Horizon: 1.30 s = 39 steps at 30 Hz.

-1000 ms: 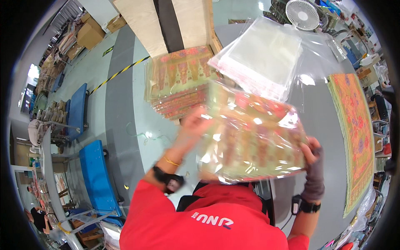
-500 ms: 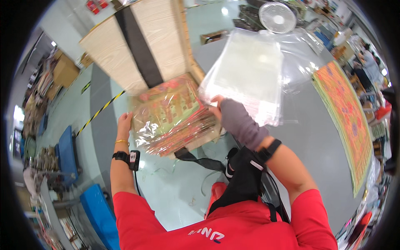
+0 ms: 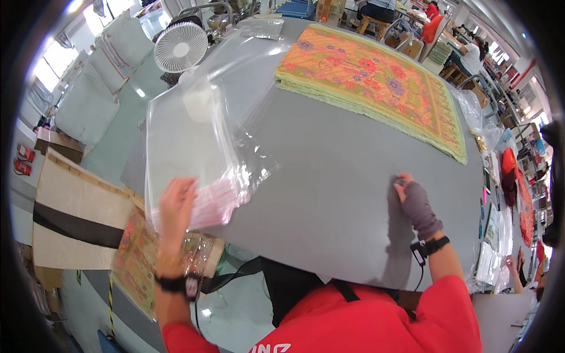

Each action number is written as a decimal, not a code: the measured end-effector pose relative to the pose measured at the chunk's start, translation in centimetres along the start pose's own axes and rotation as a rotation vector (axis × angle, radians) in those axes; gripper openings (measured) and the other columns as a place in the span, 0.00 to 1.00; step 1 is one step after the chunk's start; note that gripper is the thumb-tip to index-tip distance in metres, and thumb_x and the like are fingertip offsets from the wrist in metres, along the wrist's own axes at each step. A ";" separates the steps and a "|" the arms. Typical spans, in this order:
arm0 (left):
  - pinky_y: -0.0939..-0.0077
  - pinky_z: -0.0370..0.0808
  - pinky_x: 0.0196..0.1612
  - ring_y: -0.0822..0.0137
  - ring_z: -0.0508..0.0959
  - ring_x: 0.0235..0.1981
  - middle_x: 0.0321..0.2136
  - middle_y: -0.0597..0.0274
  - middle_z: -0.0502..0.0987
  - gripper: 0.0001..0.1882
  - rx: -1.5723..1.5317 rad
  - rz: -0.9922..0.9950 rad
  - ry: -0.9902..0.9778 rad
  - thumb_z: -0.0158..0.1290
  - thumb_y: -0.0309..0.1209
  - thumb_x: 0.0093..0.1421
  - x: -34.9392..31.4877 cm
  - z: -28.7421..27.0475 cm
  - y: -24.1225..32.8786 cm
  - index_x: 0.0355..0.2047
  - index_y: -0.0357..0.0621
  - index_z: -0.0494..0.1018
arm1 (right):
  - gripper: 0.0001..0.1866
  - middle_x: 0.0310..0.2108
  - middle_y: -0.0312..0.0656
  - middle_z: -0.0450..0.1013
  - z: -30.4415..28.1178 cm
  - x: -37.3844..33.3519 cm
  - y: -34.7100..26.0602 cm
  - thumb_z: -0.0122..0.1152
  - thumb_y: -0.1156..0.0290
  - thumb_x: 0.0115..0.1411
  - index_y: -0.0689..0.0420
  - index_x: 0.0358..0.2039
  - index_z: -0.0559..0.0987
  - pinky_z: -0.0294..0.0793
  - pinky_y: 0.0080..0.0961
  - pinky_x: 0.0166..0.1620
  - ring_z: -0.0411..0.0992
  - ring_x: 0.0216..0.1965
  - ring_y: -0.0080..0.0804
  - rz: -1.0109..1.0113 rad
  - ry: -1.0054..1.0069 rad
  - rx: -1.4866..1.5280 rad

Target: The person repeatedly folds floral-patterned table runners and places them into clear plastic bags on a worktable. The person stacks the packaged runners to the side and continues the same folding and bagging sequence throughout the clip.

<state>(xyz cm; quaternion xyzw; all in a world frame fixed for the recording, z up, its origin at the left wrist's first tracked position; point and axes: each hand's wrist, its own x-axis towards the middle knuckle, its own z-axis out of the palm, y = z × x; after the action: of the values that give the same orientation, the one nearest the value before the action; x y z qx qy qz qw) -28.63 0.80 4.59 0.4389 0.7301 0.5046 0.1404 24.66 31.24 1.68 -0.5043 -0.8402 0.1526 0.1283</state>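
Note:
My left hand [image 3: 176, 206] is over the pink-edged near end of a stack of clear plastic bags [image 3: 188, 138]. Motion smears its fingers, so I cannot tell whether it grips anything. My right hand [image 3: 419, 207], in a grey fingerless glove, is above the right part of the grey table [image 3: 318, 176], fingers curled with nothing visible in them. Farther off lies a folded stack of orange and green flowered cloth [image 3: 365, 76]. At lower left, a pile of bagged flowered cloths [image 3: 132, 265] sits against a pale wooden board [image 3: 73, 209], partly behind my left forearm.
A white fan [image 3: 181, 48] stands beyond the bags. Loose clear film [image 3: 259, 156] spreads beside the stack. Pens and papers [image 3: 487, 259] line the table's right edge. A black strap [image 3: 232, 275] hangs near my left wrist. People work at tables in the background.
My view has swung right toward the table. Both hands have left the bagged cloth pile; the left is now over the plastic bags, the right above the table.

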 end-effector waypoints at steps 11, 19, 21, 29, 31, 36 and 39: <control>0.79 0.76 0.21 0.73 0.81 0.27 0.36 0.61 0.82 0.19 -0.006 -0.294 -0.028 0.61 0.41 0.69 35.0 25.9 -1.4 0.48 0.36 0.81 | 0.13 0.32 0.48 0.67 -2.9 -5.0 4.3 0.61 0.81 0.64 0.61 0.49 0.76 0.68 0.39 0.33 0.68 0.29 0.44 0.047 0.086 0.098; 0.80 0.69 0.19 0.77 0.74 0.20 0.24 0.68 0.77 0.19 0.090 -0.261 -0.016 0.64 0.45 0.66 39.0 26.5 -2.7 0.38 0.38 0.82 | 0.11 0.37 0.48 0.75 -3.0 1.3 1.2 0.65 0.75 0.65 0.60 0.48 0.78 0.75 0.39 0.41 0.75 0.38 0.48 -0.467 0.114 -0.448; 0.79 0.69 0.20 0.78 0.73 0.20 0.22 0.69 0.76 0.19 0.055 -0.200 0.049 0.64 0.45 0.66 39.2 26.3 -2.8 0.36 0.39 0.82 | 0.10 0.38 0.48 0.78 -1.8 5.8 -1.2 0.66 0.72 0.65 0.59 0.46 0.80 0.78 0.39 0.43 0.77 0.41 0.51 -0.196 0.011 0.236; 0.81 0.68 0.24 0.79 0.73 0.24 0.23 0.75 0.74 0.14 0.225 -0.265 -0.079 0.67 0.44 0.62 40.7 25.7 -5.3 0.35 0.47 0.83 | 0.05 0.33 0.44 0.73 6.2 17.7 -7.8 0.63 0.69 0.64 0.55 0.36 0.78 0.75 0.42 0.42 0.73 0.40 0.47 -0.779 0.043 0.306; 0.78 0.67 0.20 0.76 0.71 0.19 0.20 0.71 0.73 0.21 0.174 -0.181 -0.007 0.65 0.50 0.64 41.7 25.4 -6.8 0.34 0.43 0.80 | 0.07 0.32 0.43 0.72 6.5 19.5 -8.3 0.62 0.65 0.63 0.55 0.34 0.77 0.74 0.41 0.42 0.73 0.39 0.45 -0.724 0.107 0.133; 0.81 0.62 0.17 0.80 0.70 0.20 0.22 0.73 0.74 0.14 0.179 -0.252 -0.189 0.66 0.42 0.66 44.5 23.7 -10.5 0.33 0.46 0.80 | 0.11 0.34 0.42 0.74 8.6 23.9 -10.0 0.63 0.61 0.59 0.54 0.35 0.80 0.74 0.43 0.45 0.74 0.41 0.44 -0.689 0.112 -0.001; 0.84 0.63 0.18 0.80 0.72 0.22 0.25 0.73 0.75 0.12 0.149 -0.221 -0.130 0.65 0.41 0.67 46.0 21.7 -12.1 0.34 0.48 0.80 | 0.12 0.35 0.44 0.77 10.1 25.0 -9.6 0.63 0.61 0.57 0.54 0.36 0.81 0.74 0.44 0.46 0.76 0.43 0.46 -0.593 0.297 0.001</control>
<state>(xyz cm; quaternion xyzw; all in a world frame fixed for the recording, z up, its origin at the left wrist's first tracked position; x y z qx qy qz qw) -47.00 48.84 -4.67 0.3968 0.7988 0.4010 0.2090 1.75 47.87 -2.34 -0.2543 -0.9225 0.0337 0.2882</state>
